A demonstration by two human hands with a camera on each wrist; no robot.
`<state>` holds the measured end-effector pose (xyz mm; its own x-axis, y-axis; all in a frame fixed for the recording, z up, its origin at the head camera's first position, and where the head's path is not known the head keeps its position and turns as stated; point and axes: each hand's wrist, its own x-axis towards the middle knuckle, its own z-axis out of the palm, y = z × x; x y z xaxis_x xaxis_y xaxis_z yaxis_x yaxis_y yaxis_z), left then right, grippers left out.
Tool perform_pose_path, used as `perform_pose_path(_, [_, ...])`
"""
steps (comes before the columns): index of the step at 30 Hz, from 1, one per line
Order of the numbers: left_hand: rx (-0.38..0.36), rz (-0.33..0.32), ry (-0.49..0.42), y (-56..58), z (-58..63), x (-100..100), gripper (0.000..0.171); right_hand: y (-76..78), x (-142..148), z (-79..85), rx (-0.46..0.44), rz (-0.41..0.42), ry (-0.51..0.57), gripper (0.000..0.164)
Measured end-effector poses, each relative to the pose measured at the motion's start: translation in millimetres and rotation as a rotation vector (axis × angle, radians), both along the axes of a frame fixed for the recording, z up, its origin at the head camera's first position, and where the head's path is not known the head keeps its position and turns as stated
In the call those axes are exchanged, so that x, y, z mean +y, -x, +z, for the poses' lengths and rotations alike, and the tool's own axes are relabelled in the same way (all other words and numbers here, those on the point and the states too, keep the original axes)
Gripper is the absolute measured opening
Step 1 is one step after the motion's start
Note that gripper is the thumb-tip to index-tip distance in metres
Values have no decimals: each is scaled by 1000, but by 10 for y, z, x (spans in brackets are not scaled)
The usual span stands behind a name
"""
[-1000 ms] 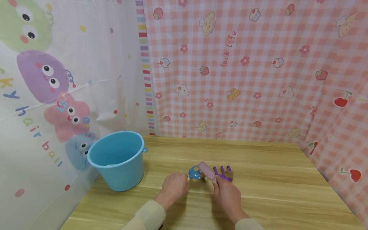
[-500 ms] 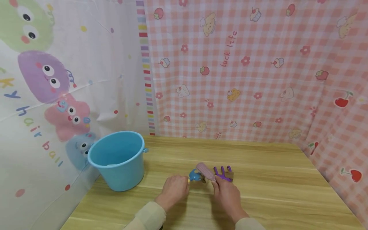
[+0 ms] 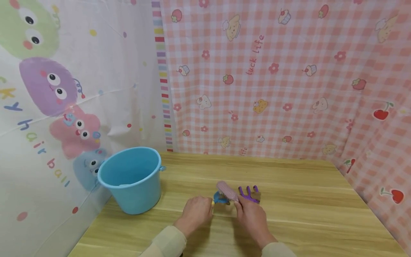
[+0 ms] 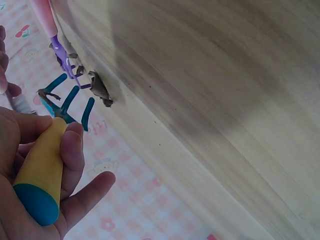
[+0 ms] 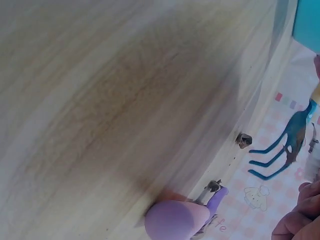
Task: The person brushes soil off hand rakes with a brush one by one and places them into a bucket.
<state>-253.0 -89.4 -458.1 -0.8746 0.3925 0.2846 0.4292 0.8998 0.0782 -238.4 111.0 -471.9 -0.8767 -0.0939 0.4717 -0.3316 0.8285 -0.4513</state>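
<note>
My left hand (image 3: 197,210) grips the yellow handle of a small hand rake (image 4: 42,162), its blue tines pointing away from the fingers. A brown dry leaf (image 4: 48,95) is caught on the tines. My right hand (image 3: 254,218) holds a pinkish brush-like tool (image 3: 227,191) with an oblong, textured head, which overlaps the blue tines in the head view. A purple rake (image 3: 248,196) with a pink handle lies on the table beyond the right hand, its handle hidden there in the head view. Crumpled dry leaves (image 4: 100,90) lie by its tines.
A light blue bucket (image 3: 138,198) stands at the left of the wood-grain table (image 3: 308,210). Patterned cloths hang behind and at both sides: white with cartoon figures at left, pink gingham (image 3: 289,89) at back and right. Small dark crumbs dot the tabletop.
The brush-like tool has shifted slightly left with my right hand, over the blue tines. The blue rake has turned in my left hand, which has moved a touch to the right.
</note>
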Motion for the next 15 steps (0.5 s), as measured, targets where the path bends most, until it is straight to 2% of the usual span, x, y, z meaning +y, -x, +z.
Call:
perform_pose_path(4, [0, 13, 8, 7, -8, -4, 18, 2, 31, 5, 0, -9, 83, 15])
perform_pose_path(10, [-13, 21, 10, 11, 2, -13, 18, -4, 66, 1, -44, 14, 133, 14])
perform_pose_path(15, [-41, 34, -8, 12, 1, -42, 16, 0, 106, 12, -116, -52, 145, 27])
